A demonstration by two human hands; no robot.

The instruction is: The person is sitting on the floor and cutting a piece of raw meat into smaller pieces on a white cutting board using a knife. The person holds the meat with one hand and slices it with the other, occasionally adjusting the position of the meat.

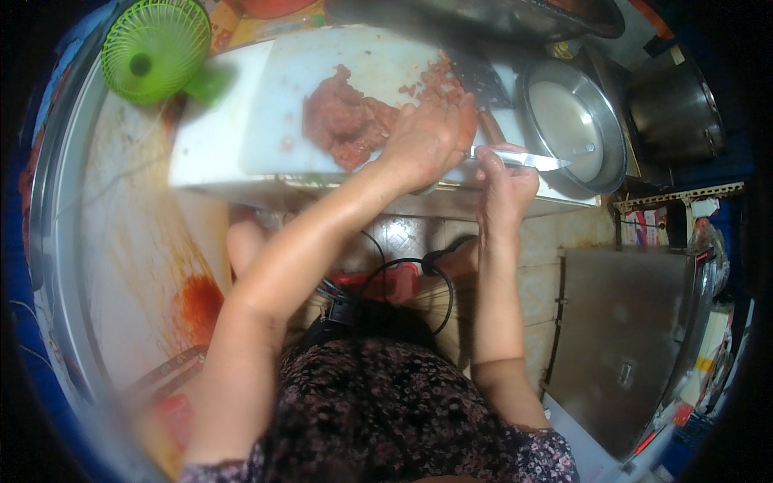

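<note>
My right hand [507,187] grips a small knife [531,159] with a pointed metal blade; the blade points right, over the near rim of a metal basin [610,136] with cloudy liquid. My left hand [429,139] is beside it with curled fingers, over the cutting board [272,121]; reddish meat shows at its fingertips, and whether it grips a piece is hidden. A large lump of raw meat [347,118] lies on the board left of my left hand. Small cut meat pieces [438,81] lie beyond the hand, beside the dark blade of a cleaver [480,75] with a wooden handle [491,127].
A green fan [145,54] stands at the upper left. A large dark metal pan [483,18] is behind the board, and a tall metal pot [676,108] at the right. Below it stands a metal cabinet [622,338]. A black cable [450,290] hangs near my lap.
</note>
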